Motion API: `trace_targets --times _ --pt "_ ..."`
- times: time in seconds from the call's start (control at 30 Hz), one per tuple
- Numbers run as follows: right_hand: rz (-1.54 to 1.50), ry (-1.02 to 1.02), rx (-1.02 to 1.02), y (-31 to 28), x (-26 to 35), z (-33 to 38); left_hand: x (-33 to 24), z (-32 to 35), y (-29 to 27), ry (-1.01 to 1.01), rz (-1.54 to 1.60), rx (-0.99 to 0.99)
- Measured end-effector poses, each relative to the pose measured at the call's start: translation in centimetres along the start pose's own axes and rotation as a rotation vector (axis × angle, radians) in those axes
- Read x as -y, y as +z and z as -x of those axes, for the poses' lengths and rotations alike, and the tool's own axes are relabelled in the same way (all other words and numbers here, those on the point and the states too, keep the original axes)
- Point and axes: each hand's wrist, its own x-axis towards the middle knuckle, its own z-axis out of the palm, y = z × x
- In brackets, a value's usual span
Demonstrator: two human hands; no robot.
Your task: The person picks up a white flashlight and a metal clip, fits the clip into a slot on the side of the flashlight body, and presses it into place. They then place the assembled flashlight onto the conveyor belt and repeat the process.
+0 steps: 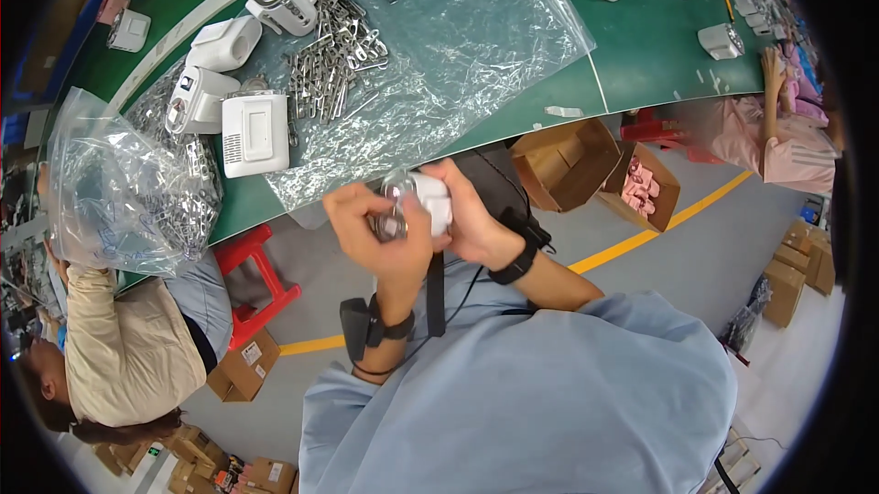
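Far left, over the tabletop's [641, 54] near edge: a clear bag of metal clips [119, 187], slumped and part-full. Beside it, toward the left end: several white plastic housings [255, 132], one flat on its back, others tipped on their sides. Further along, on a clear plastic sheet [458, 45] spread to the near edge: a loose heap of metal clips [334, 59].

Below the near edge, off the tabletop and held in mid-air: a small white housing [428, 199], same kind as those above. Left hand [375, 233] closed around a small metal ring part [389, 224], pressed against the housing's left end. Right hand [472, 219] wrapped round the housing's right side, grip closed on it.

Judged light, rigid, smooth-shelled and likely a little slippery; probably best held across its flat sides, fingers clear of the metal-fitted end. Clip small, stiff, easy to drop.
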Motion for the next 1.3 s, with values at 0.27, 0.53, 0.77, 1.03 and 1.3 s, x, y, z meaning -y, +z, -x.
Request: trace_targets --times 0.27,0.53,0.77,1.03,1.3 --pt "0.151 0.047 -0.285 -2.1 0.0 -2.9 1.1 1.3 3.3 0.069 -0.363 -0.023" --pt "0.189 0.113 -0.177 -3.0 0.8 -2.5 -0.4 0.8 3.9 0.062 -0.506 -0.008" --pt "0.021 0.189 0.297 -0.2 4.2 4.2 -2.2 -3.5 1.7 -0.04 -0.204 0.143" --pt "1.769 -1.046 -0.419 14.0 33.1 3.4 -4.2 -5.7 0.2 -0.13 0.153 -0.134" --pt "2.31 -0.881 -0.663 5.0 54.7 -3.0 -2.3 -5.1 -2.5 -0.316 0.082 -0.029"
